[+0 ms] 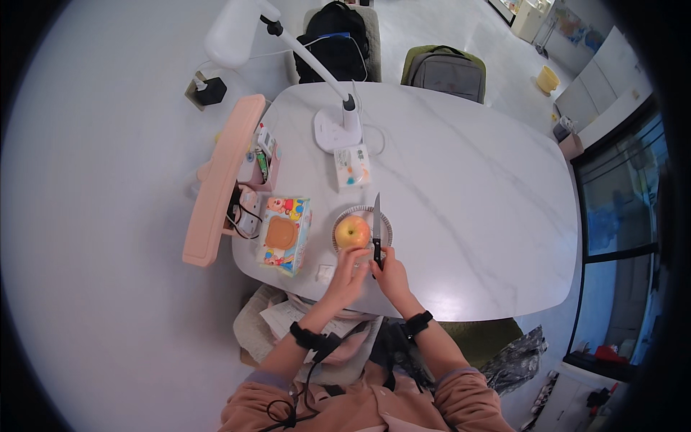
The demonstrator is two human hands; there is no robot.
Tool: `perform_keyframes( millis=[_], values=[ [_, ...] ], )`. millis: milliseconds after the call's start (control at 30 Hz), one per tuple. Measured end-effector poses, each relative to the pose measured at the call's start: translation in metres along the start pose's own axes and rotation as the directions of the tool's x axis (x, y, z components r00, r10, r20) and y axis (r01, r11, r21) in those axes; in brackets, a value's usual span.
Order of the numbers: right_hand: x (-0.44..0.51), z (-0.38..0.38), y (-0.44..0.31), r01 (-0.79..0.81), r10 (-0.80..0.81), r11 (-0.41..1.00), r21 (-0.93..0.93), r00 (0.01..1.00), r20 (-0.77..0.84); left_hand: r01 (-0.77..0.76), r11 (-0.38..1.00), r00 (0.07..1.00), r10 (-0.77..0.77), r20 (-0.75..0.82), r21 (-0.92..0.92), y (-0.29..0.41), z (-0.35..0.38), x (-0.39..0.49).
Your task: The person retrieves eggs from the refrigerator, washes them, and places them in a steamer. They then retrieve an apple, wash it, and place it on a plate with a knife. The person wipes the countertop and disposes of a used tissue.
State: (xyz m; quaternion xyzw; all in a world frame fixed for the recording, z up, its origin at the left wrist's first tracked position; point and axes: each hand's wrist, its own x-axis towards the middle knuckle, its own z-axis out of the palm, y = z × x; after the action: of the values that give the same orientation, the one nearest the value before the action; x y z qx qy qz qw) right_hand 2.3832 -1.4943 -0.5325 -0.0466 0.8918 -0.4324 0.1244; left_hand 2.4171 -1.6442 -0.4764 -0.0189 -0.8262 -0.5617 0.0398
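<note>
A red and yellow apple (352, 232) sits on the left part of a round plate with a striped rim (386, 220). My right hand (391, 271) grips the black handle of a kitchen knife (377, 218); its blade points away from me, over the right side of the plate. My left hand (347, 276) is at the near edge of the plate, just below the apple, with its fingers apart and curved. Whether its fingertips touch the apple or plate is hard to tell. A small white item (325, 272) lies on the table left of my left hand.
A wipes pack (281, 233) lies left of the plate. Beyond the plate are a tissue pack (352, 168) and a white desk lamp (330, 129). A pink organizer box (265, 186) and a pink panel (224, 183) stand at the left edge of the marbled table (469, 216).
</note>
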Motion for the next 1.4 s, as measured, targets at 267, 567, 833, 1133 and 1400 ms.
perform_keyframes(
  millis=[267, 567, 833, 1133, 1400],
  values=[
    [0.004, 0.008, -0.018, 0.039, -0.044, 0.949, -0.313, 0.999, -0.009, 0.357, 0.932, 0.93, -0.347, -0.121, 0.068, -0.078, -0.045, -0.053],
    [0.039, -0.027, -0.043, 0.088, -0.119, 0.937, -0.337, 0.99, -0.073, 0.39, 0.712, 0.916, -0.364, -0.168, 0.584, -0.097, -0.019, -0.052],
    [0.197, -0.005, -0.058, 0.29, -0.322, 0.939, -0.183, 0.93, -0.177, 0.239, 0.914, 0.966, -0.189, -0.176, 0.328, -0.103, -0.042, -0.061],
    [0.208, -0.02, -0.092, 0.439, -0.398, 0.884, 0.162, 0.888, -0.232, 0.486, 0.871, 0.871, -0.489, -0.041, -0.069, -0.074, -0.062, -0.06],
    [0.144, -0.082, -0.139, 0.708, -0.695, 0.699, 0.096, 0.705, -0.139, 0.41, 0.889, 0.902, -0.428, -0.052, -0.203, -0.042, -0.082, -0.039]
  ],
)
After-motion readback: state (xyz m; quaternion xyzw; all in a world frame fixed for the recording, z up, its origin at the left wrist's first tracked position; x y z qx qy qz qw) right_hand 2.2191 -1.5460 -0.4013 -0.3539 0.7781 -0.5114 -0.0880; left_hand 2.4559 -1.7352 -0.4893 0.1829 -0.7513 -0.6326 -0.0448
